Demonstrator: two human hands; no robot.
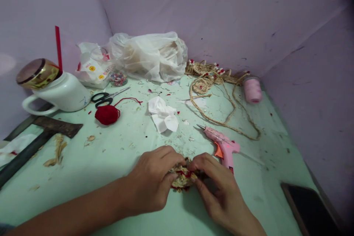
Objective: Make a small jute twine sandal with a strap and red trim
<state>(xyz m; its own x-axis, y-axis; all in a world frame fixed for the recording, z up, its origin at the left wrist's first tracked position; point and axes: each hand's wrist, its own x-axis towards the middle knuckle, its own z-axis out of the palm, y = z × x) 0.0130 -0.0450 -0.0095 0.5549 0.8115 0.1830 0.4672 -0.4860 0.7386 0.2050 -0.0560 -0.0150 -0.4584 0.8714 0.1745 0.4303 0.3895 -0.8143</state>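
Between my two hands is a small tan braided-fibre piece (182, 180) with red yarn running across it. My left hand (156, 177) grips its left side between thumb and fingers. On the other side, my right hand (217, 184) pinches the right edge, fingertips close to the red strand. Both hands cover much of the piece, so its full shape is hidden. A pink glue gun (221, 142) with an orange trigger lies just beyond my right hand. Crumpled white paper (163, 114) rests farther forward.
Left: a hammer (52, 129), white mug (63, 92), scissors (106, 97) and red yarn ball (107, 114). Along the back wall: a plastic bag (155, 57), braided cord (226, 121) with coils, and a pink thread spool (252, 90). A dark phone-like slab (309, 210) lies front right.
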